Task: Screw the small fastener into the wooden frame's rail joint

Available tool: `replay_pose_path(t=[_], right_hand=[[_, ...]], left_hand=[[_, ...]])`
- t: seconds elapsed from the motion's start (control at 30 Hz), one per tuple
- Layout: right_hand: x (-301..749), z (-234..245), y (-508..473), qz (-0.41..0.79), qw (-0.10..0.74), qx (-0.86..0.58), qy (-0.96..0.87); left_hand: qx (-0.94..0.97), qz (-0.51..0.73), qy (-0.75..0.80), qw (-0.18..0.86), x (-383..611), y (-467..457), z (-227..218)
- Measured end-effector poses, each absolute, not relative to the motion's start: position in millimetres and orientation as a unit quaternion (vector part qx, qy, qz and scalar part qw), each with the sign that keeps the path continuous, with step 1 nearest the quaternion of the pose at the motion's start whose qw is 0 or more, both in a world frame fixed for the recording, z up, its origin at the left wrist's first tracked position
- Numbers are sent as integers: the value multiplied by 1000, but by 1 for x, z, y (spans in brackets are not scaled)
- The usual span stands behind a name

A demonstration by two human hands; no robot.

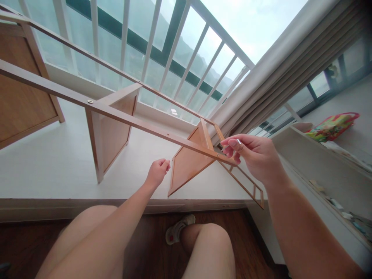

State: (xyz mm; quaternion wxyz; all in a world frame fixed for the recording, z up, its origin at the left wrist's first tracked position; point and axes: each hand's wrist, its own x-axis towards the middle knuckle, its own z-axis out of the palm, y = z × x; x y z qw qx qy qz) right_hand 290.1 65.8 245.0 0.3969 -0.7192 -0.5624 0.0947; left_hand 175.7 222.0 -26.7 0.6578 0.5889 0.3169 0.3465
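My right hand point(247, 153) pinches a small silver hex key point(238, 142) above the right end of a long wooden rail point(151, 128). Close by its fingertips, a metal fastener point(217, 154) shows in that rail. My left hand point(158, 171) is closed just left of a brown wooden panel point(192, 162); whatever its fingers hold, if anything, is hidden. The rail belongs to a wooden frame with a second panel point(116, 131) in the middle and a third panel point(27, 85) at the left. A washer-like metal ring point(90, 101) sits on the rail.
The frame stands on a white ledge point(139, 182) beside a window with white railings point(151, 42). A small ladder-like wooden piece point(258, 195) lies at the right. Beyond it are a grey curtain point(261, 69) and a white shelf point(308, 159) with a colourful bag point(334, 126).
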Motion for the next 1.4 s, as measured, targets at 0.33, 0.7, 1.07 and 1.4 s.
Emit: replay_pose_path(t=[0.33,0.7,1.07,1.4], right_hand=[[290,242,62,91,353,-727,-583],[289,245,62,102,358,-727,-577],[288,244,62,46,343,-726,-594],[282,233,70,3,394,-740,-544]], left_hand=[[591,345,316,657,177,220,-27],[591,342,318,658,177,221,-26],[588,343,320,659,177,221,-26],[584,341,322,663,177,221,-26]])
